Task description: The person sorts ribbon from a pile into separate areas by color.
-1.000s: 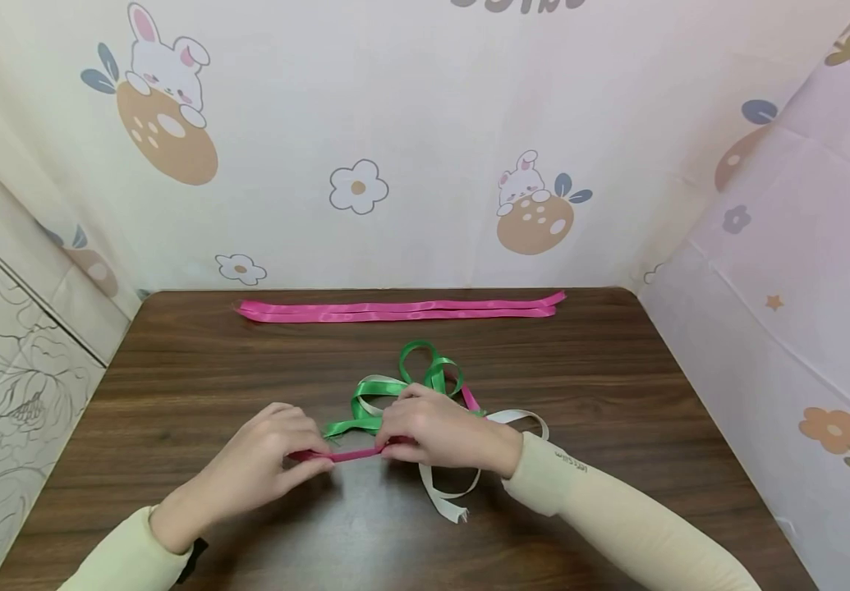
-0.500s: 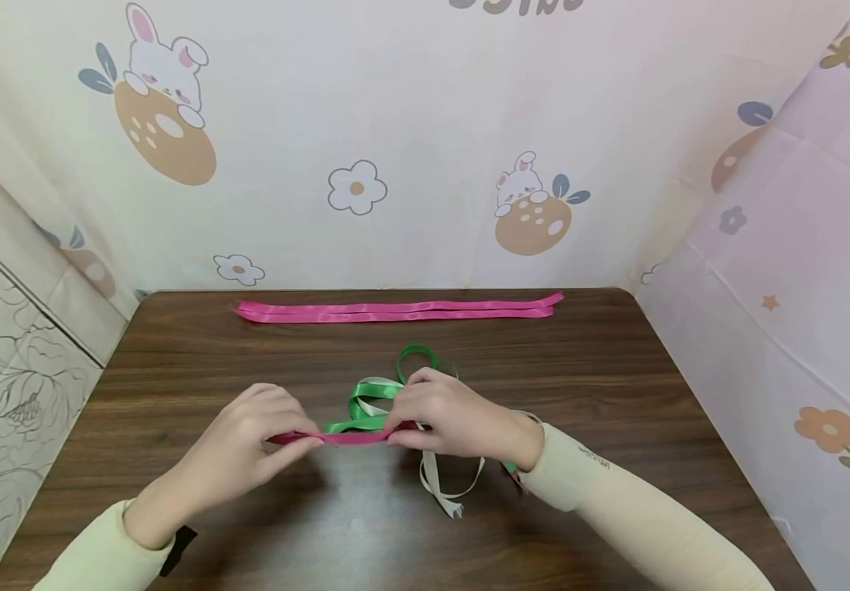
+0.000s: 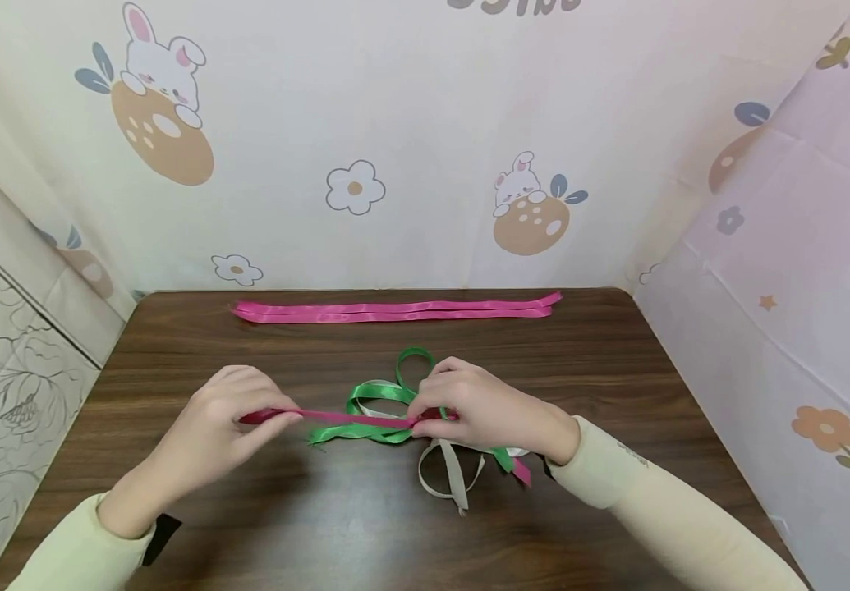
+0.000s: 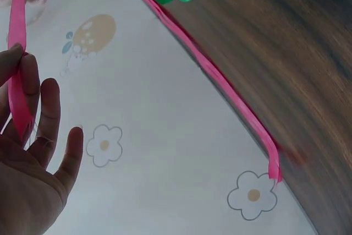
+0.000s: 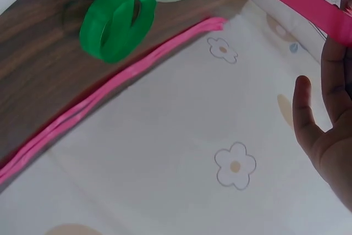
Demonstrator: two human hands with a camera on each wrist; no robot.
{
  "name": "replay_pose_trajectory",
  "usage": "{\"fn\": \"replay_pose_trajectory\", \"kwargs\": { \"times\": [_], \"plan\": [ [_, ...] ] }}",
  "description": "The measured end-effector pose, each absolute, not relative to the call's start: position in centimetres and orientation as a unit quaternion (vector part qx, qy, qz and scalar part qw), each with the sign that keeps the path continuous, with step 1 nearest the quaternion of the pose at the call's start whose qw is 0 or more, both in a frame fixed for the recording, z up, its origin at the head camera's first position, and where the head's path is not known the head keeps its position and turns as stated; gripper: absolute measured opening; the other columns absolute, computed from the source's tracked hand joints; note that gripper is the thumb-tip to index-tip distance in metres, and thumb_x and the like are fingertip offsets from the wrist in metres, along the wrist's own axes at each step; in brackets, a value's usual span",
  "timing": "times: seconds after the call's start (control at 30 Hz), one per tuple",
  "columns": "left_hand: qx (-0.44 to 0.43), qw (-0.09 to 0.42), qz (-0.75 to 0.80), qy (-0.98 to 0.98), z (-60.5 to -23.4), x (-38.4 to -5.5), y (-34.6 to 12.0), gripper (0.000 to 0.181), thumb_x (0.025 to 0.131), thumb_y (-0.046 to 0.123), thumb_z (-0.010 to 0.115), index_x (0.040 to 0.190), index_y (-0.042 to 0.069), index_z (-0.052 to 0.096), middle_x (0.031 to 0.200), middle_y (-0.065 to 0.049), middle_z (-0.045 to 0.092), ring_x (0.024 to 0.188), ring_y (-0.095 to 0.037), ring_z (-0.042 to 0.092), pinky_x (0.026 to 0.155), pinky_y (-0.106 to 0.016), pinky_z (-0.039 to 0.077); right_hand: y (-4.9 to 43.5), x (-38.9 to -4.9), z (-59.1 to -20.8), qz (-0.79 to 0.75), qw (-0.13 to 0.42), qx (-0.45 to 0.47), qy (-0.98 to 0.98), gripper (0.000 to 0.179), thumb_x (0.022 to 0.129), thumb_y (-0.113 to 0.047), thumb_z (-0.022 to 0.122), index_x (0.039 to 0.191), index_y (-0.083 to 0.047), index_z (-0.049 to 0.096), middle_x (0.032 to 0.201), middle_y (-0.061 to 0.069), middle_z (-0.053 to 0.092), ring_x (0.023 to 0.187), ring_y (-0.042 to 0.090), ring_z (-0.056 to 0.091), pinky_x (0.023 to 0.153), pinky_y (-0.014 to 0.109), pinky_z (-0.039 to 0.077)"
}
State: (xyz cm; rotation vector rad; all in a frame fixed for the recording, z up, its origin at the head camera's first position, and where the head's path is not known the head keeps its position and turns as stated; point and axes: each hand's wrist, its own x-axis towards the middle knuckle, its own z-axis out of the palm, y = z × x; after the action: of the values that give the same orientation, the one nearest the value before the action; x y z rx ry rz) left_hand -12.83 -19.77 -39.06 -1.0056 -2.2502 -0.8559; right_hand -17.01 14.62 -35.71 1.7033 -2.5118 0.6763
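Note:
A pink ribbon (image 3: 351,418) stretches between my two hands over the middle of the table. My left hand (image 3: 228,414) pinches it near one end, between thumb and forefinger; in the left wrist view the ribbon's end (image 4: 21,111) hangs down over the palm. Farther along, my right hand (image 3: 480,406) pinches the same ribbon with thumb and fingertips. Right beneath and behind lies a loose tangle of green ribbon (image 3: 383,392) and white ribbon (image 3: 454,472). A pink tail (image 3: 521,471) pokes out below the right wrist, and the right hand covers part of the tangle.
Two pink ribbon strips (image 3: 395,312) lie side by side along the back edge of the brown wooden table (image 3: 580,353). Behind it hangs a white printed curtain (image 3: 425,107), with more patterned cloth at both sides.
My hands have moved apart, the left to the left and the right to the right, lengthening the stretch of pink ribbon between them. The green and white ribbons have shifted slightly.

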Motion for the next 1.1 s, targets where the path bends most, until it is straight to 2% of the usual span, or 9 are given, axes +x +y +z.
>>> {"fn": "replay_pose_trajectory", "kwargs": {
  "times": [0.3,0.5,0.77,1.1],
  "plan": [
    [-0.368,0.299,-0.324,-0.819,-39.1,-13.5,-20.5,0.037,0.103,0.046,0.060,0.086,0.019,0.079,0.080,0.014,0.073,0.077,-0.007,0.060,0.089,-0.023,0.042,16.7,-16.8,-34.5,0.220,0.000,0.531,-0.819,0.006,0.091,-0.022,0.080,0.096,-0.019,0.077,0.085,-0.016,0.071,0.081,-0.002,0.063,0.101,0.034,0.048],
    [-0.349,0.304,-0.331,-0.822,-39.2,-13.8,-21.1,0.040,0.101,0.050,0.061,0.086,0.018,0.079,0.078,0.013,0.073,0.075,-0.005,0.058,0.093,-0.019,0.040,18.1,-16.7,-34.0,0.232,-0.001,0.522,-0.821,0.005,0.091,-0.018,0.080,0.094,-0.021,0.076,0.082,-0.017,0.068,0.085,0.001,0.062,0.098,0.033,0.047],
    [-0.330,0.310,-0.328,-0.829,-39.2,-14.2,-21.9,0.043,0.101,0.053,0.060,0.084,0.017,0.079,0.075,0.014,0.070,0.074,-0.002,0.055,0.092,-0.016,0.038,20.2,-16.2,-32.8,0.236,-0.040,0.473,-0.848,0.007,0.093,-0.021,0.079,0.096,-0.026,0.076,0.083,-0.025,0.066,0.100,0.006,0.057,0.094,0.031,0.047],
    [-0.313,0.312,-0.334,-0.832,-39.5,-14.8,-22.9,0.044,0.100,0.054,0.059,0.084,0.018,0.079,0.075,0.011,0.072,0.076,-0.001,0.057,0.096,-0.013,0.038,21.8,-16.2,-32.0,0.225,-0.022,0.452,-0.863,0.015,0.089,-0.018,0.082,0.099,-0.027,0.076,0.090,-0.025,0.067,0.103,0.008,0.059,0.094,0.033,0.049]
  ]
}}
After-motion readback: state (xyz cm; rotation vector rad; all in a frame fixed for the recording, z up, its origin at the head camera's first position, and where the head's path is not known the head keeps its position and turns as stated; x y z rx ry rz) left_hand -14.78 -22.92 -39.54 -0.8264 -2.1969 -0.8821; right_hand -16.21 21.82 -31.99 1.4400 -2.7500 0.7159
